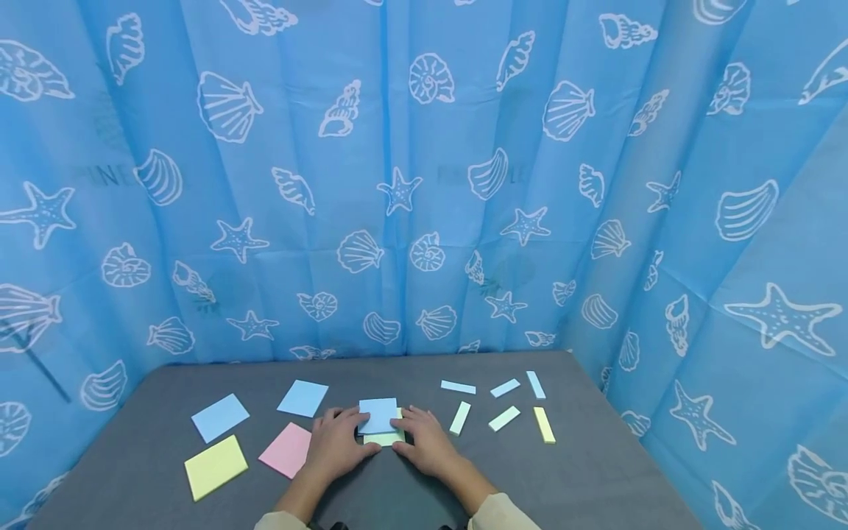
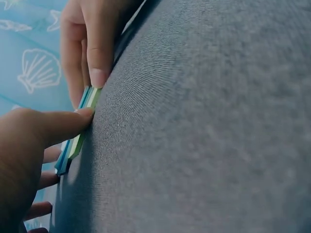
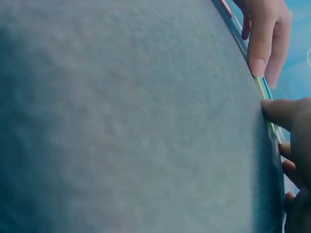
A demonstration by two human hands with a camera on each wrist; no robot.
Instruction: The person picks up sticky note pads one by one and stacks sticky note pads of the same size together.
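Observation:
A blue sticky note pad (image 1: 379, 416) lies over a light green pad (image 1: 384, 439) in the middle of the table, the green one showing along the near side. A thin yellow strip peeks out at the stack's right edge. My left hand (image 1: 338, 445) holds the stack's left side between index finger and thumb. From the right, my right hand (image 1: 427, 442) grips it likewise. In the left wrist view, the left thumb (image 2: 73, 122) presses the near edge of the green pad (image 2: 77, 143). Most of the stack's underside is hidden.
To the left lie two blue pads (image 1: 221, 417) (image 1: 302, 398), a yellow pad (image 1: 216, 467) and a pink pad (image 1: 288, 450). Several narrow strips, blue (image 1: 458, 387), green (image 1: 460, 418) and yellow (image 1: 544, 425), lie to the right. A blue shell-patterned curtain (image 1: 424, 184) surrounds the grey table (image 1: 570, 493).

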